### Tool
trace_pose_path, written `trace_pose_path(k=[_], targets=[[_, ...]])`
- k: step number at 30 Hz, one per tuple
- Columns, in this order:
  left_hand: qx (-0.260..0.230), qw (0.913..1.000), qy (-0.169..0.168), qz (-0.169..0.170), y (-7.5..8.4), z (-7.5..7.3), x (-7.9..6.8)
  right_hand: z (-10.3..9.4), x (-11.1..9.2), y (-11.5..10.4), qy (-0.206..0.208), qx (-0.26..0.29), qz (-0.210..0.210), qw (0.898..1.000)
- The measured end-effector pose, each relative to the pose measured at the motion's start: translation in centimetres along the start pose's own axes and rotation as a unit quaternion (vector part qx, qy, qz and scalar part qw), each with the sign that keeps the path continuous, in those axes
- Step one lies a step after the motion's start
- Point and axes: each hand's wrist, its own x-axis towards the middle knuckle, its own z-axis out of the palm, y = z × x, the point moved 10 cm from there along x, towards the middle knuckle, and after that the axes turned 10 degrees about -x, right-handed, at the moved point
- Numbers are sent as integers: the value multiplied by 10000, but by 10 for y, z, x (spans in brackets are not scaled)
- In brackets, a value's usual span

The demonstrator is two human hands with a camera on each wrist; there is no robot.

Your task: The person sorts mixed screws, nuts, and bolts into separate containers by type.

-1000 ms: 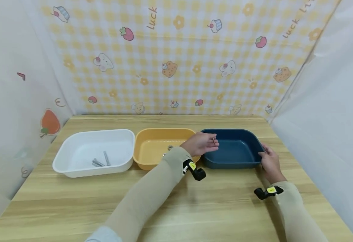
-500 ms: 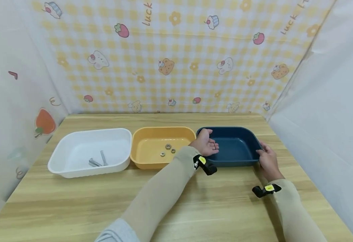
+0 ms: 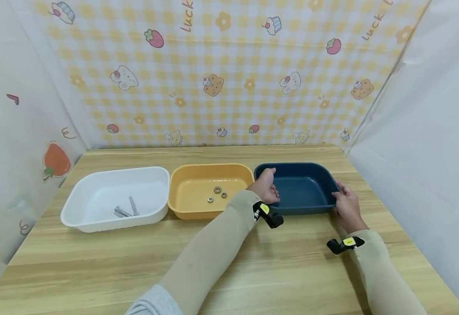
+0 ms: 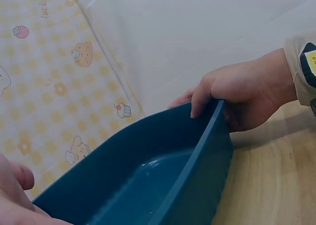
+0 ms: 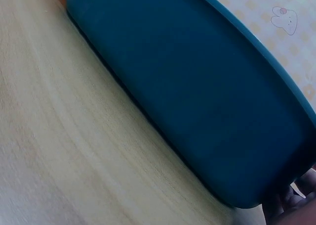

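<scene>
In the head view a dark blue tray (image 3: 304,209) stands on the right of the table. My left hand (image 3: 264,188) is over its left end, thumb raised and fingers curled inward. A thin reddish-brown sliver shows at those fingers, apparently a small copper-coloured rod; its kind is too small to tell. At the tray's right end my right hand (image 3: 348,209) grips the rim. The left wrist view shows the right thumb over the inside of the tray wall (image 4: 197,160) and the other fingers outside. Only part of my left hand (image 4: 19,200) appears there, at the lower left.
Left of the blue tray, a yellow tray (image 3: 210,215) contains several metal nuts (image 3: 217,189). A white tray (image 3: 95,225) farther left holds a few silver bolts (image 3: 122,211). All three stand in a row on the wooden table (image 3: 95,271), before a patterned cloth (image 3: 229,65).
My left hand turned palm-up with loosened fingers, the thin rod lying across them, then its fingers curled in. The nuts came into view. My right hand kept its grip on the blue tray.
</scene>
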Motion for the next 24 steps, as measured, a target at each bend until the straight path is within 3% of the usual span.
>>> trace_pose_path(k=[12, 20, 24], targets=[[46, 9999, 47, 100, 5, -3, -6, 2, -2, 0, -29, -13, 16, 10000], [273, 9981, -560, 33, 19, 5, -25, 2, -6, 2, 47, -196, 211, 9996], [809, 9915, -1018, 21, 29, 7, -41, 2, -5, 1, 81, -172, 215, 9996]])
